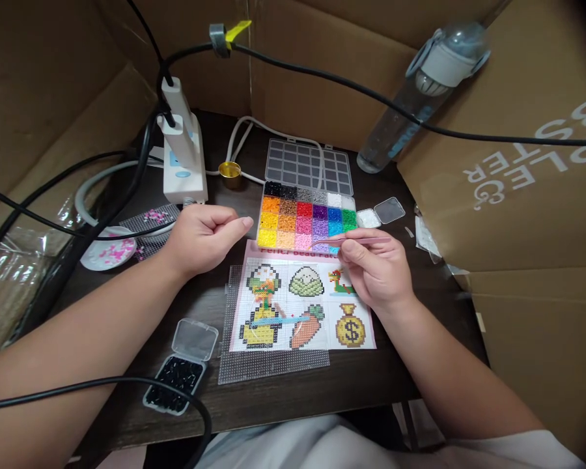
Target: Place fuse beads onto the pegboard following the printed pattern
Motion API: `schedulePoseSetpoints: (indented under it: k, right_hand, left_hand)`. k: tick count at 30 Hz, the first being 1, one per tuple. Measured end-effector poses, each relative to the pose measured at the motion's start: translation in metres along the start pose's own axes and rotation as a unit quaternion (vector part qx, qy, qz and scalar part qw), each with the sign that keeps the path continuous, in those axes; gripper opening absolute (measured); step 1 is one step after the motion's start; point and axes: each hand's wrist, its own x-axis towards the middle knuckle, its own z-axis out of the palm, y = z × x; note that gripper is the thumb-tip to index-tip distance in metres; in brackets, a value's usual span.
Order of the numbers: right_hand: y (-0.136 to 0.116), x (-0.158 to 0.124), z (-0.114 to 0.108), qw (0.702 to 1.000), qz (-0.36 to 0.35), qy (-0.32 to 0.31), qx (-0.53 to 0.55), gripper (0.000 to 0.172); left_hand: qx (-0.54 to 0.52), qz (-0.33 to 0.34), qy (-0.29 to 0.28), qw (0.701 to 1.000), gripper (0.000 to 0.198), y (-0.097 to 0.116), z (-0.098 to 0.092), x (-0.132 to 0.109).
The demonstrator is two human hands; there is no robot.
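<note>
Right hand (378, 270) gripped the pink tweezers (351, 240), centre right of frame, tips over the bottom row of the open bead box (305, 218), by the purple and blue cells. Bead in the tips? Couldn't tell, too small. Left hand (202, 238) was curled in a loose fist, thumb on forefinger, nothing visible in it.

Risks, my read:
- A slack pinch could drop a bead into the wrong colour cell.
- The right wrist lay on the pattern sheet (303, 306) stacked with the pegboard (273, 365); a nudge could knock them out of line.
- The open case of black beads (176, 381), lower left by the table edge, sat near the left forearm and could easily be knocked off.
</note>
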Motion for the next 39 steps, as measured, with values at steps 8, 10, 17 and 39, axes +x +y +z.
schedulePoseSetpoints:
  k: [8, 10, 17, 39]
  right_hand:
    - [0.003, 0.003, -0.007, 0.999, -0.015, 0.003, -0.04, 0.016]
    - [0.002, 0.004, -0.007, 0.999, -0.015, 0.009, -0.03, 0.017]
    - [-0.001, 0.006, -0.009, 0.999, -0.021, 0.022, -0.031, 0.017]
    - [0.009, -0.014, 0.02, 0.984, -0.037, -0.12, -0.125, 0.01]
  left_hand:
    - [0.004, 0.004, 0.004, 1.0, 0.047, 0.001, 0.0, 0.0]
    - [0.004, 0.004, 0.004, 1.0, 0.047, 0.0, 0.0, 0.0]
    - [0.006, 0.01, 0.01, 1.0, 0.047, 0.001, 0.0, 0.0]
    - [0.005, 0.005, 0.007, 1.0, 0.047, 0.003, 0.001, -0.001]
